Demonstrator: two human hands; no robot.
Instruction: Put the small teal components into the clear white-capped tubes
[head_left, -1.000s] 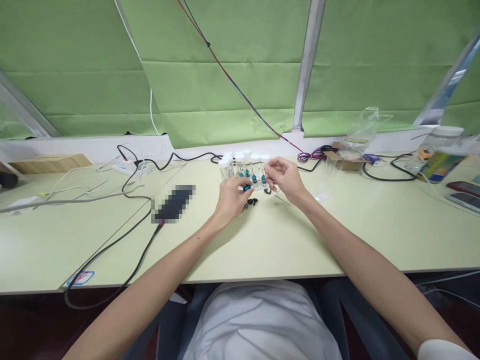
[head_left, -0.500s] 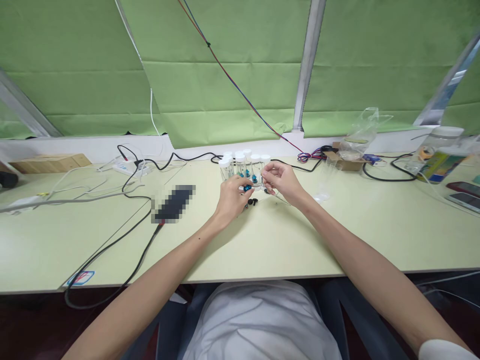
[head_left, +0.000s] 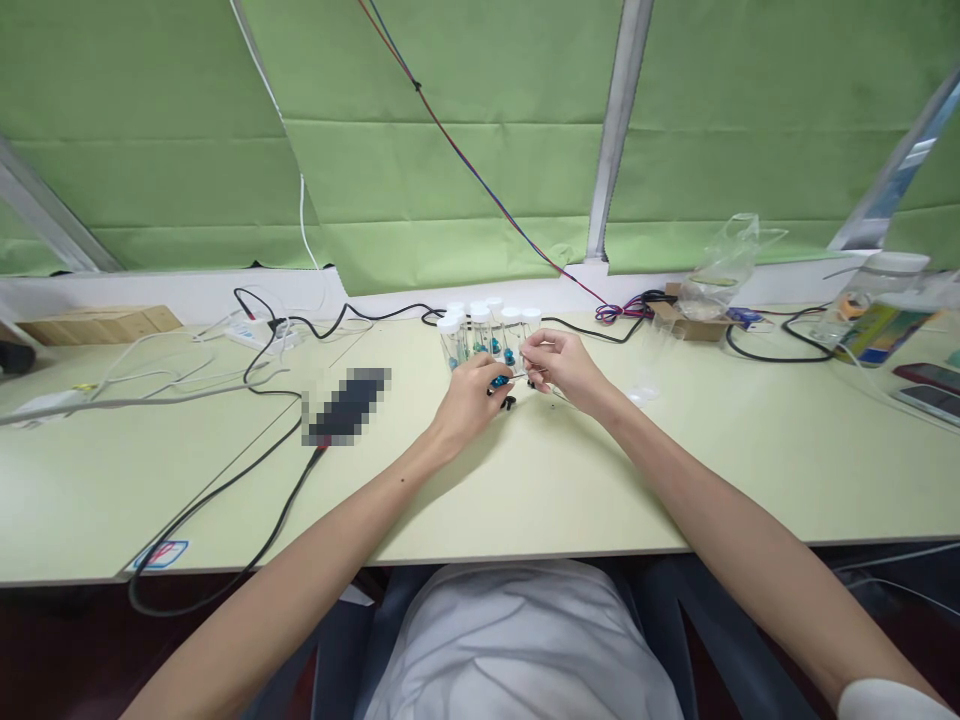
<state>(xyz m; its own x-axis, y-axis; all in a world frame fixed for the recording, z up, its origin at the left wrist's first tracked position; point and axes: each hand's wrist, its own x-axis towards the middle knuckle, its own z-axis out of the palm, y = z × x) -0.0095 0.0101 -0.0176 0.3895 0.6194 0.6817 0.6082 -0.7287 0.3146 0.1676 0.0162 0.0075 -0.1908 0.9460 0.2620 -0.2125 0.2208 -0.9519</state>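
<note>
Head view: near the table's (head_left: pixel 585 480) far edge, the left hand (head_left: pixel 469 400) pinches a blue piece (head_left: pixel 499 381); the right hand (head_left: pixel 559 365), fingertips together, seemingly holds a thin rod (head_left: pixel 517 377). The piece looks light, stiff, slippery; grip its sides.

We wear: one shirt (head_left: pixel 525 640), plain white, softly creased, at six o'clock; one short sleeve (head_left: pixel 885 698), white, at four o'clock; trousers (head_left: pixel 727 630), dark blue-grey, at five and seven o'clock. Our forearms (head_left: pixel 697 490) and fingers (head_left: pixel 546 340): two sets, bare.
</note>
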